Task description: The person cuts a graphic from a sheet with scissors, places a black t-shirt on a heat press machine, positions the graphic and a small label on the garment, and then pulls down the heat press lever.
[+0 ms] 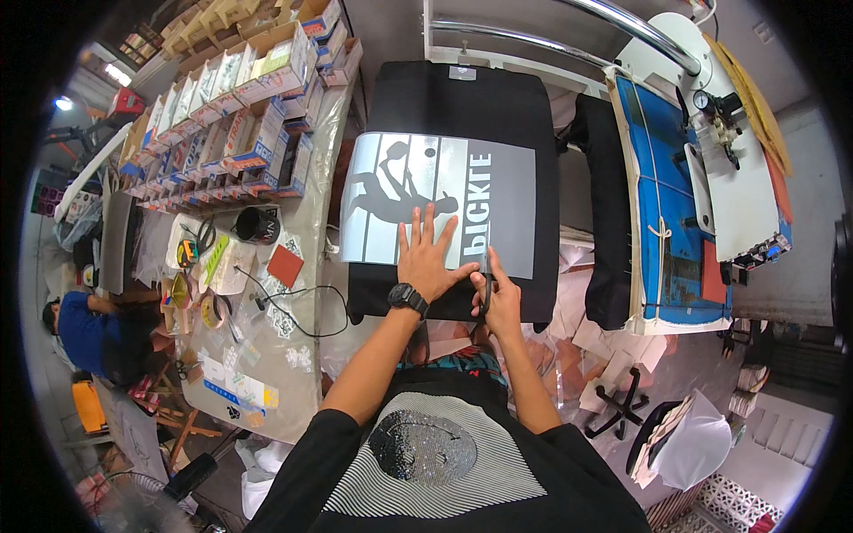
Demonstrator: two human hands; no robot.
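A transfer sheet (pixel 515 209) lies on a black padded board (pixel 453 102) in front of me. It is silver and grey, with a dark figure and large lettering; its left end hangs over the board's edge. My left hand (pixel 428 266) presses flat on the sheet with fingers spread, just below the figure. Closed around the handles of dark scissors (pixel 488 286), my right hand (pixel 503 302) is at the sheet's near edge. The blades point away from me beside the lettering, near my left thumb. Whether they are cutting into the sheet, I cannot tell.
A covered table (pixel 293 391) on the left bears a black mug (pixel 257 225), tape rolls, a red square and a cable. Stacked cardboard boxes (pixel 222 133) stand behind. To the right is a press machine (pixel 662 195) with a blue bed. A person (pixel 93 333) sits far left.
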